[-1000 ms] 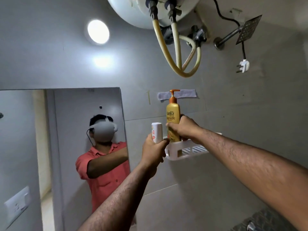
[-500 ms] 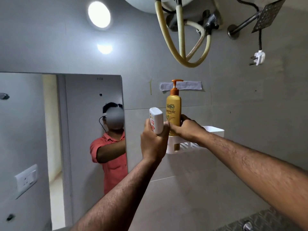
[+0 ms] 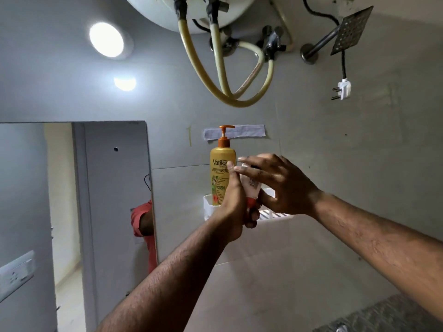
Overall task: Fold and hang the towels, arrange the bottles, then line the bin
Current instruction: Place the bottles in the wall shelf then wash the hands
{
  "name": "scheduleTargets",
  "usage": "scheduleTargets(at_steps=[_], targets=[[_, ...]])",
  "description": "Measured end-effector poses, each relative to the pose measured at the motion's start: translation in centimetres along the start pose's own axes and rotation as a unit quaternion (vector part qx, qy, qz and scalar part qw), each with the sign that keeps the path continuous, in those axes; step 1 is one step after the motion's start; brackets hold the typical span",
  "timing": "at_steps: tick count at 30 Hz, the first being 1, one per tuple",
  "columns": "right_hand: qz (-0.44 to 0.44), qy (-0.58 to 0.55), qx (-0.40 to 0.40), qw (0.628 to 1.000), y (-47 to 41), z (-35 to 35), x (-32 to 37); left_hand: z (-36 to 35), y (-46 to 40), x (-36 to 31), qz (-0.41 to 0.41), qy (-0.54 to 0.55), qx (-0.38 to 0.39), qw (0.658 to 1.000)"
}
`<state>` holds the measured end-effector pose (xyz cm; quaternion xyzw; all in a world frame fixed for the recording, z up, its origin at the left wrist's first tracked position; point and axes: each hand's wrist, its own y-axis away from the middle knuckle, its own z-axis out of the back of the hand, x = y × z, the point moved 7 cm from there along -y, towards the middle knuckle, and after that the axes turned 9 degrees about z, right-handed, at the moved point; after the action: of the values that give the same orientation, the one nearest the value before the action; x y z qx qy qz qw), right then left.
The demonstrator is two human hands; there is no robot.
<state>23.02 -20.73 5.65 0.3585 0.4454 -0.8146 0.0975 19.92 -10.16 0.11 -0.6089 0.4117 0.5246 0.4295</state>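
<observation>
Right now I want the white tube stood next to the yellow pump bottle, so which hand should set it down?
Left, probably. The left hand already grips the white tube just above the shelf basket, beside the yellow pump bottle; the right hand only touches it.

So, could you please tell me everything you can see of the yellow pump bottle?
The yellow pump bottle stands upright in the left end of the white wall shelf. It looks like glossy plastic, with an orange pump head and collar and a printed label reading Vatika. The left hand covers its lower right; whether they touch is unclear.
</observation>
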Motion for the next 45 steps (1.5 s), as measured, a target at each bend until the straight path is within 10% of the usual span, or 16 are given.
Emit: scheduleTargets(at_steps=[6, 10, 13, 17, 25, 36, 45], targets=[[0.07, 0.12, 0.045, 0.989, 1.6, 0.3, -1.5, -0.9, -0.7, -0.2, 0.01, -0.006, 0.096, 0.995], [-0.212, -0.023, 0.003, 0.977, 2.8, -0.1, -4.7, 0.4, -0.4, -1.3, -0.058, -0.022, 0.022, 0.998], [-0.449, -0.253, -0.051, 0.856, 4.0, -2.2, -6.5, 3.6, 1.0, -2.8, -0.206, -0.113, -0.21, 0.949], [-0.519, -0.405, -0.12, 0.743, 3.9, -4.9, -7.3, 6.6, 3.0, -5.2, -0.326, -0.3, -0.468, 0.764], [-0.597, -0.51, -0.158, 0.599, 2.3, -9.1, -7.3, 7.5, -2.2, -3.5, -0.152, -0.435, -0.404, 0.79], [-0.482, -0.509, -0.002, 0.713, 0.6, -9.9, -5.6, 8.7, -2.3, -3.1, -0.137, -0.399, -0.324, 0.847], [-0.441, -0.514, 0.167, 0.717, 3.8, -10.6, -4.9, 8.1, -3.5, -1.7, -0.138, -0.456, -0.302, 0.826]])
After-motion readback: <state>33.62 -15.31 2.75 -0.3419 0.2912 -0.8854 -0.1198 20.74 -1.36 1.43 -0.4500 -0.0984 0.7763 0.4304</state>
